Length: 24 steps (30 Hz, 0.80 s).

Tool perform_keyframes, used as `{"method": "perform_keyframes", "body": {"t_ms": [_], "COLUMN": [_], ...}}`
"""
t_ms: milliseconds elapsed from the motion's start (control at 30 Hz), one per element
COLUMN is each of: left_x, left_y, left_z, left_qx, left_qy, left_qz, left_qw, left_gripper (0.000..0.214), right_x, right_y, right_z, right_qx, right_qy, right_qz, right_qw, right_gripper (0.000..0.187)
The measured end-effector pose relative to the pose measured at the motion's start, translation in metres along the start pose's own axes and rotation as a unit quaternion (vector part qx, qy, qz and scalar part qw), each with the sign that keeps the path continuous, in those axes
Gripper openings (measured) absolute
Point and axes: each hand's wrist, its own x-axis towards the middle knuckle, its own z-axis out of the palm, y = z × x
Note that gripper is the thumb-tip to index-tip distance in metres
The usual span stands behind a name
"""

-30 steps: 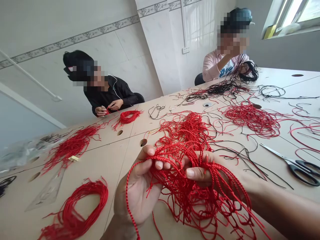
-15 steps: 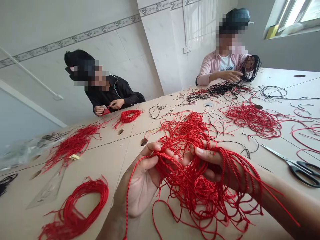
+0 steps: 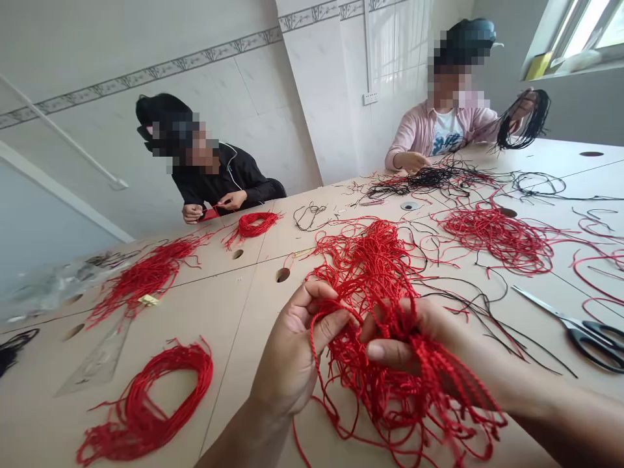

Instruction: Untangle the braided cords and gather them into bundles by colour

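Holding red cords (image 3: 385, 396) in left hand (image 3: 292, 351), right hand (image 3: 414, 338)

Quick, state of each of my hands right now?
Left hand: closed, holding red braided cords.
Right hand: closed, holding the same red braided cords.

Red twisted cord tangle (image 3: 370, 338): saturated red throughout, fine spiral twist along each strand. Same red in the coiled hank (image 3: 124, 416), near left on the pale beige surface (image 3: 234, 364). Small yellow tag (image 3: 149, 299) among red strands, left. Black cord (image 3: 429, 183) heaped far right. Scissors (image 3: 595, 341): silver blades, black handles. Far left, black jacket (image 3: 244, 175) with white piping. Far right, pale pink cardigan (image 3: 419, 133) over white T-shirt (image 3: 447, 133) with blue print. Wall tiles (image 3: 316, 84) white; grey leaf-pattern border (image 3: 160, 67).
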Motion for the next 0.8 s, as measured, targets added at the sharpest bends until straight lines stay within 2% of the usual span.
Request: {"method": "perform_keyframes", "body": {"t_ms": [67, 167, 233, 300, 467, 567, 600, 700, 800], "left_x": [-0.001, -0.003, -0.004, -0.004, -0.005, -0.005, -0.004, -0.004, -0.004], "left_y": [-0.002, -0.004, -0.003, -0.003, 0.001, 0.003, 0.003, 0.003, 0.005], "left_z": [0.002, 0.005, 0.005, 0.005, -0.001, -0.004, -0.005, -0.004, -0.005], "left_qx": [0.003, -0.015, -0.023, -0.029, -0.079, -0.121, -0.131, -0.148, -0.161], "left_qy": [0.009, 0.007, 0.004, 0.005, -0.030, -0.074, -0.085, -0.096, -0.101], "left_qz": [0.008, -0.017, -0.034, -0.036, -0.040, -0.063, -0.072, -0.093, -0.107], "left_qw": [1.000, 1.000, 0.999, 0.999, 0.996, 0.988, 0.985, 0.980, 0.976], "left_gripper": [0.025, 0.028, 0.028, 0.027, 0.015, 0.011, 0.011, 0.009, 0.009], "right_x": [0.004, 0.009, 0.010, 0.009, 0.003, 0.003, 0.004, 0.006, 0.008], "right_y": [0.005, 0.010, 0.010, 0.008, -0.002, -0.004, -0.003, -0.001, -0.001], "right_z": [0.004, 0.004, 0.002, 0.000, -0.001, -0.002, -0.003, -0.005, -0.009], "right_qx": [-0.083, -0.231, -0.271, -0.276, -0.222, -0.148, -0.116, -0.033, 0.020], "right_qy": [0.037, 0.087, 0.096, 0.091, 0.083, 0.070, 0.055, 0.020, 0.027], "right_qz": [-0.008, -0.066, -0.096, -0.104, -0.122, -0.138, -0.134, -0.090, -0.039], "right_qw": [0.996, 0.967, 0.953, 0.951, 0.964, 0.977, 0.983, 0.995, 0.999], "right_gripper": [0.039, 0.036, 0.033, 0.032, 0.030, 0.010, 0.006, 0.014, 0.018]}}
